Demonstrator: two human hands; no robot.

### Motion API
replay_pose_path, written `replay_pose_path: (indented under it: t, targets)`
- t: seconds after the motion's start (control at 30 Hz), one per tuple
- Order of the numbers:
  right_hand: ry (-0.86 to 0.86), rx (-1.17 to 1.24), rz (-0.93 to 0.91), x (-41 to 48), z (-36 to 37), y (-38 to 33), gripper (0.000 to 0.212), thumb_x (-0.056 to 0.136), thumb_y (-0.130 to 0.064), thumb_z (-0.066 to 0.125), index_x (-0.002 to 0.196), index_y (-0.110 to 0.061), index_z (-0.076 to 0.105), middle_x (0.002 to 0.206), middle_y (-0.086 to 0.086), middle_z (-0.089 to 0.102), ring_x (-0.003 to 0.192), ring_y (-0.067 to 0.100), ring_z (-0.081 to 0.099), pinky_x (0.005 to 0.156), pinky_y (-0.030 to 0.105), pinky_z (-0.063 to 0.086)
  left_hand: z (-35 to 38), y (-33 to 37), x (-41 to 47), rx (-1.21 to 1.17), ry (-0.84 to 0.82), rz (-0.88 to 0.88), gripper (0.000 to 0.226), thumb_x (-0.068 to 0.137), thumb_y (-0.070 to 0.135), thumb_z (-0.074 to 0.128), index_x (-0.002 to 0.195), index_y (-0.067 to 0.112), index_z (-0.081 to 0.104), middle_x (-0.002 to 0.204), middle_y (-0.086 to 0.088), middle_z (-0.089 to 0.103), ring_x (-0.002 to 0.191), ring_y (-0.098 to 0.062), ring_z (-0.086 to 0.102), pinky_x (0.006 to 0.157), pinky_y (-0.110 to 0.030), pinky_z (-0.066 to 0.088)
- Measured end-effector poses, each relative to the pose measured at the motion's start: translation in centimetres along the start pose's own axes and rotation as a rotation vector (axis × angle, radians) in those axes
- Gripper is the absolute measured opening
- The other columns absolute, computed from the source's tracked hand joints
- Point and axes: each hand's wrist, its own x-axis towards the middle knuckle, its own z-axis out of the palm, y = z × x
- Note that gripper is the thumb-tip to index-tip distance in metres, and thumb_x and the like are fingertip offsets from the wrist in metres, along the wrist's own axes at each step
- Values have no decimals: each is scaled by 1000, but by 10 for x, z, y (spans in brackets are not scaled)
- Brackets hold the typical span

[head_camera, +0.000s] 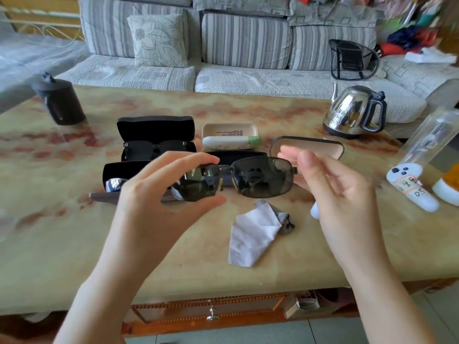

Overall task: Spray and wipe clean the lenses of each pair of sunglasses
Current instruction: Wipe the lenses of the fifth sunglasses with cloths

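I hold a pair of dark-lensed sunglasses [248,178] up over the table. My left hand [159,194] pinches the left lens between thumb and fingers. My right hand [330,189] holds the frame's right end, though the grip itself is partly hidden. A crumpled grey cloth [255,232] lies on the table below the glasses. A small white bottle [315,211] peeks out from behind my right hand. Black sunglasses [155,147] rest in an open black case [154,126]. Another pair [114,183] lies in a second black case at the left.
An open white case [229,137] and an open beige-lined case [308,146] sit behind the glasses. A steel kettle [352,111] stands back right, a dark container [59,100] back left, a clear bottle [427,140] and white figure [409,187] at right. A sofa lies beyond.
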Motion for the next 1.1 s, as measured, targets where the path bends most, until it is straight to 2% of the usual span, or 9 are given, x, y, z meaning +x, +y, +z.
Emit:
replay_pose_path:
  t: [0.07,0.13,0.3,0.6,0.73,0.87,0.93,1.03,1.1]
  targets:
    - [-4,-5,-4,-2,0,-1,25,90,-29,55,101,-17,74,66,-24,68,56,-12,58,56,0,39,5,2,0,18,1,26,44,72,35,75,114,27,65,111,15,64,102,3,59,83,-15,50]
    - [-19,-25,1,-4,-3,-2,21,88,-27,58,95,-17,74,56,-26,61,55,-10,58,53,1,37,8,3,0,20,8,33,43,73,34,74,114,25,66,111,14,64,102,2,59,81,-17,51]
    - [-83,317,214,-1,-8,7,31,77,-37,64,91,-13,78,98,4,76,97,18,71,82,20,53,12,3,0,11,-9,28,44,73,34,75,115,24,66,111,13,64,103,2,60,85,-12,47]
    - [-105,528,291,-1,-8,3,27,82,-17,54,91,0,74,96,12,76,92,20,73,76,24,56,17,0,-1,-167,-21,-112,55,71,47,75,122,31,64,116,15,64,114,-14,60,96,-36,51]
    - [-50,544,272,-1,-5,3,24,80,-16,57,82,-5,78,90,9,76,87,18,73,75,23,56,19,1,0,-348,-32,-283,70,59,43,78,126,38,58,124,18,63,122,0,54,101,-31,48]
    - [-42,515,275,-1,-2,6,25,79,-20,59,87,-3,76,95,12,76,91,21,73,79,27,57,18,2,3,-490,16,-346,68,53,36,81,119,37,63,119,17,67,112,-5,63,92,-29,54]
    - [-42,442,243,-2,-1,4,24,78,-24,61,89,-8,76,93,8,77,91,18,73,83,26,56,18,3,3,-542,42,-355,67,52,30,81,117,33,64,118,16,68,109,-6,65,85,-21,54]
    - [-8,292,176,-3,-3,1,16,78,-25,59,84,-17,73,64,-15,70,80,-10,66,75,3,44,20,4,4,-585,54,-362,66,52,25,81,116,29,64,118,14,68,109,-5,64,82,-17,52]
    - [1,261,167,-2,-5,2,15,77,-26,59,84,-19,70,55,-20,64,74,-17,61,69,-2,40,21,5,4,-589,55,-370,70,49,25,85,116,29,64,119,13,68,110,-6,64,83,-18,52]
